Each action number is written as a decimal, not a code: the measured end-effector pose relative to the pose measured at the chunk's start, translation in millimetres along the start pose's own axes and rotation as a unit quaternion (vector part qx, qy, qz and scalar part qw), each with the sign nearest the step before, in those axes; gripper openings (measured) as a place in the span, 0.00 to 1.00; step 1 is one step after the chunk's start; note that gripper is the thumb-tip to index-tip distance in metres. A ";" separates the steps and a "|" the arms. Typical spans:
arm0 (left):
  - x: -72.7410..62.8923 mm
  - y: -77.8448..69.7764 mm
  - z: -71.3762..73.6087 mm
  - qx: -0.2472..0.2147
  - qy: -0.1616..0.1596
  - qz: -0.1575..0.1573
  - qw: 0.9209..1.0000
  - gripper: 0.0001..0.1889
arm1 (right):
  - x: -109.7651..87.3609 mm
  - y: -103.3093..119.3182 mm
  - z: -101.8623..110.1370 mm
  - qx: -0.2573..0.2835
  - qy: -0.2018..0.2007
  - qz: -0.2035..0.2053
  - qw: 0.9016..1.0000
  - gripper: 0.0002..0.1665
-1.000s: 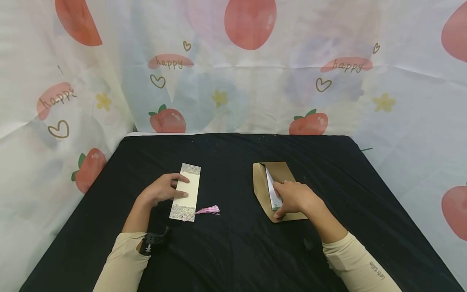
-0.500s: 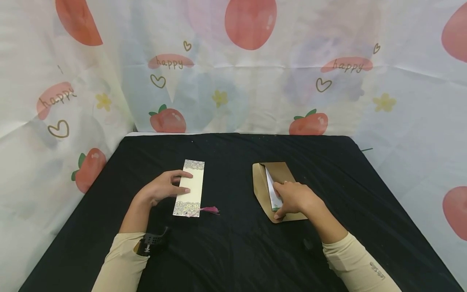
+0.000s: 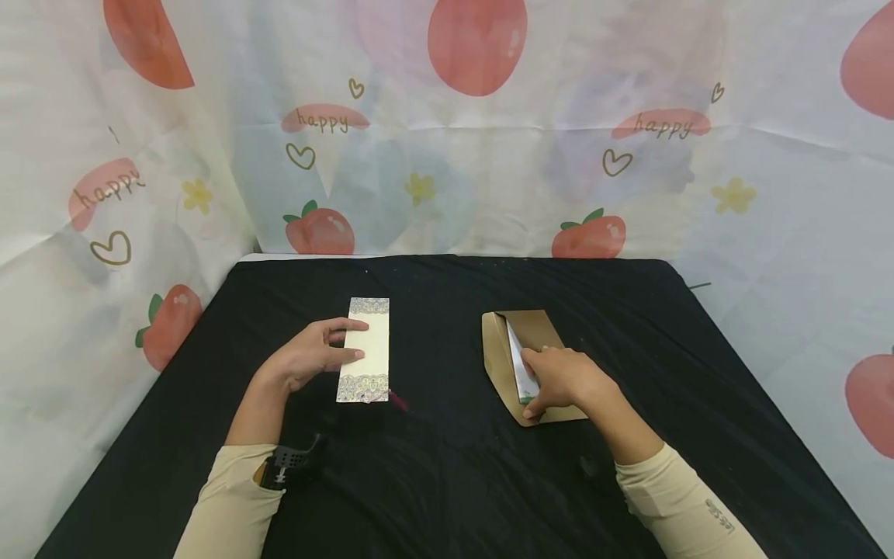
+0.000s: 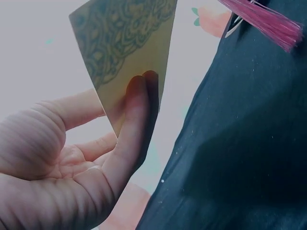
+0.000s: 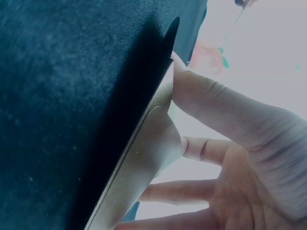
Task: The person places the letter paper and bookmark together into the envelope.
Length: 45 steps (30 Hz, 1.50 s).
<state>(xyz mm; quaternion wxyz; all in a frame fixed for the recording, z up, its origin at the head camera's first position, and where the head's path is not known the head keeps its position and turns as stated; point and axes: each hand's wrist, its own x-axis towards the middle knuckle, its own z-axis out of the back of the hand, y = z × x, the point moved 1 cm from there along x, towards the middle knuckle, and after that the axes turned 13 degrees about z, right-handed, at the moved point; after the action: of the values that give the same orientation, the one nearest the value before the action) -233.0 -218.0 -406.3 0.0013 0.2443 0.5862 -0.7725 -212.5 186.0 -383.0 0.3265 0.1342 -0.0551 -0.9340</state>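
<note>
Our half-curled left hand (image 3: 302, 361) pinches the bookmark (image 3: 370, 349); at its three o'clock, our half-spread right hand (image 3: 567, 379) grips the envelope (image 3: 535, 329).

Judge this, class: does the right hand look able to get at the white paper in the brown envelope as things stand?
Probably yes: the right hand touches the brown envelope, and the white paper shows at its opening, beside that hand, with nothing apparently between.

One bookmark (image 3: 377, 349), one envelope (image 3: 500, 361)

Smooth paper bookmark (image 3: 370, 347), silky thread tassel (image 4: 268, 23), matt paper envelope (image 3: 499, 359), creased matt tablecloth (image 3: 447, 466)
</note>
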 end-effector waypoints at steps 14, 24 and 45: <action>6.6 -18.3 -8.6 0.006 -0.025 -0.008 1.000 0.33 | -2.3 -1.3 -2.4 0.001 0.000 0.001 1.000 0.35; 10.8 -32.6 -25.2 0.026 -0.032 -0.029 0.999 0.31 | -4.4 -2.2 -1.0 0.003 0.002 -0.002 1.000 0.35; 16.4 -55.9 -61.8 0.040 0.011 -0.059 0.997 0.30 | -5.3 -0.4 2.0 0.000 0.003 -0.004 1.000 0.35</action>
<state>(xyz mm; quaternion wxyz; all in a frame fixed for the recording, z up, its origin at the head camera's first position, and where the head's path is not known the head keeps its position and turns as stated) -240.4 -139.9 -373.9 -0.0600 0.2179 0.5685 -0.7910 -209.4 189.6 -380.0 0.3231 0.1369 -0.0533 -0.9349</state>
